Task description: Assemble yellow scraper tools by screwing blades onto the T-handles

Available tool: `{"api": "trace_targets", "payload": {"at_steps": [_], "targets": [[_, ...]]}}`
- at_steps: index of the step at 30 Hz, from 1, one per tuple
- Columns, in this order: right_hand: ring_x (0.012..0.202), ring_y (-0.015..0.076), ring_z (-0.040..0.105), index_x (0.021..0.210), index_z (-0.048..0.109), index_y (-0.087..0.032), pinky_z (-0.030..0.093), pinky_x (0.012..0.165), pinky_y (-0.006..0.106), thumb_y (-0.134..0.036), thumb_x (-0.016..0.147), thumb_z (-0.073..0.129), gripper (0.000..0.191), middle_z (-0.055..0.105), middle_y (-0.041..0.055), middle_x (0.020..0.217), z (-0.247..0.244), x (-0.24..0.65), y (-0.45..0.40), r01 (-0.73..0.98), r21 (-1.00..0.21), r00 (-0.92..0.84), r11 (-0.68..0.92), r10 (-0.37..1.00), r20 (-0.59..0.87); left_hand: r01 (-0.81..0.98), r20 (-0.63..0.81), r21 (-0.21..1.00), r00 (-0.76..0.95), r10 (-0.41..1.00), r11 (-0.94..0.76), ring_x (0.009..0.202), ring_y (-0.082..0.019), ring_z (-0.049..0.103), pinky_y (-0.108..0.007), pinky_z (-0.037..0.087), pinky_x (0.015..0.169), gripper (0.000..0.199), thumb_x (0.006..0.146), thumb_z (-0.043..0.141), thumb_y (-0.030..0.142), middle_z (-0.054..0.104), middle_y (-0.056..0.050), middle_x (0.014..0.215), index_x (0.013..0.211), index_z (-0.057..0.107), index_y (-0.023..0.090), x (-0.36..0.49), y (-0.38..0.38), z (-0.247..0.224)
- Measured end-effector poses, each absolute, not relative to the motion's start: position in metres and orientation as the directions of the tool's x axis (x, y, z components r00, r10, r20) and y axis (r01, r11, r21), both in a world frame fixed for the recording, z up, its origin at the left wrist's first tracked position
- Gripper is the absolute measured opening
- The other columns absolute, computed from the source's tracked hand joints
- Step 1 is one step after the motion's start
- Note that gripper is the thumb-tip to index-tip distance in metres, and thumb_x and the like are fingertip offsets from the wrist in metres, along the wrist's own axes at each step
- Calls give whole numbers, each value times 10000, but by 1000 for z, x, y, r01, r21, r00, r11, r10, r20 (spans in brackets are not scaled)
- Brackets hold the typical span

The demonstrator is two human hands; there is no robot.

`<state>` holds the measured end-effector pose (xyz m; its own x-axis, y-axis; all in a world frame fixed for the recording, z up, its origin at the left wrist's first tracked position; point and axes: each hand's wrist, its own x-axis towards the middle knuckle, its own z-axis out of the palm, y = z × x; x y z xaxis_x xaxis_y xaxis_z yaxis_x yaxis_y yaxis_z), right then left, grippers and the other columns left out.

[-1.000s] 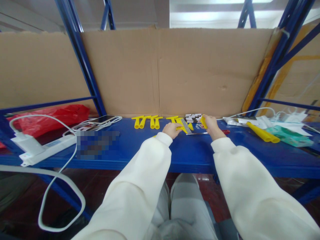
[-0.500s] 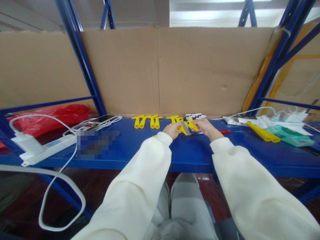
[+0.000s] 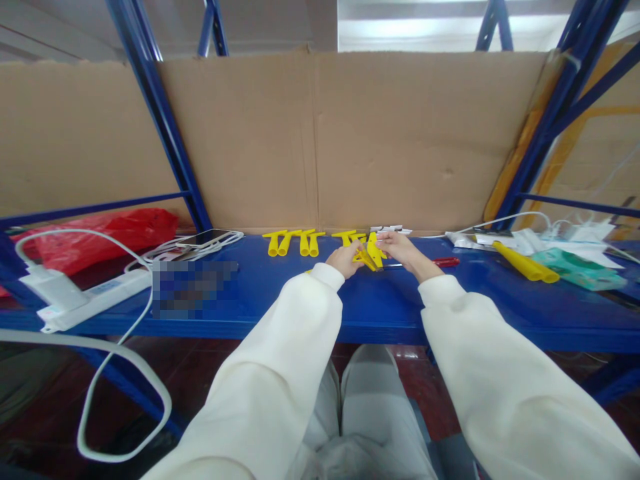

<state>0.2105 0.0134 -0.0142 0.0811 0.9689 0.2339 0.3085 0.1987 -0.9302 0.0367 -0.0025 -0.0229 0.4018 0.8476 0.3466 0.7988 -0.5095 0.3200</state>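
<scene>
My left hand (image 3: 345, 261) is closed on a yellow scraper part (image 3: 365, 259) over the blue shelf. My right hand (image 3: 399, 247) pinches a second yellow piece (image 3: 374, 249), which lies against the first, over the spot where a grey blade showed. Behind my hands lie white-and-black small items (image 3: 393, 230), partly hidden. To the left stands a row of yellow T-shaped handles (image 3: 305, 245), with more yellow handles (image 3: 345, 238) just behind my left hand. A red-handled screwdriver (image 3: 446, 262) lies to the right, its shaft pointing toward my hands.
On the blue shelf's (image 3: 280, 293) left are a power strip (image 3: 107, 293), white cables and a red plastic bag (image 3: 113, 237). At the right lie yellow tubes (image 3: 525, 263) and a green packet (image 3: 580, 270). Cardboard (image 3: 425, 140) stands behind.
My right hand has moved slightly left and up, bringing its yellow piece against the part in my left hand. The grey blade is now covered. My left hand has hardly moved.
</scene>
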Motion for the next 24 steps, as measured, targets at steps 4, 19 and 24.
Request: {"api": "trace_targets", "payload": {"at_steps": [4,19,24], "targets": [[548,93,524,860,597,-169,435,544,206,-131,736,672,150,596,-38,651,-16,212,15,343,-911,60,230,962,265,797,335,328,404,851,-508,1176,-214,644,-347,506,993,358,846,685,215,702,-68,1197,1182,566,233,37,-5,-21],[687,135,614,774,542,-187,500,751,276,-54,697,590,161,608,-29,671,-19,202,12,383,-876,43,295,941,336,785,312,340,427,849,-519,1204,-236,630,-355,494,1006,377,855,681,212,692,-117,1205,1203,538,183,38,-5,-20],[670,133,604,749,528,-196,505,716,266,-36,687,600,186,587,-34,657,-26,205,23,397,-852,16,343,925,380,775,318,343,435,842,-530,1189,-233,637,-354,501,998,372,851,684,207,690,-98,1202,1194,541,194,38,-2,-22]]}}
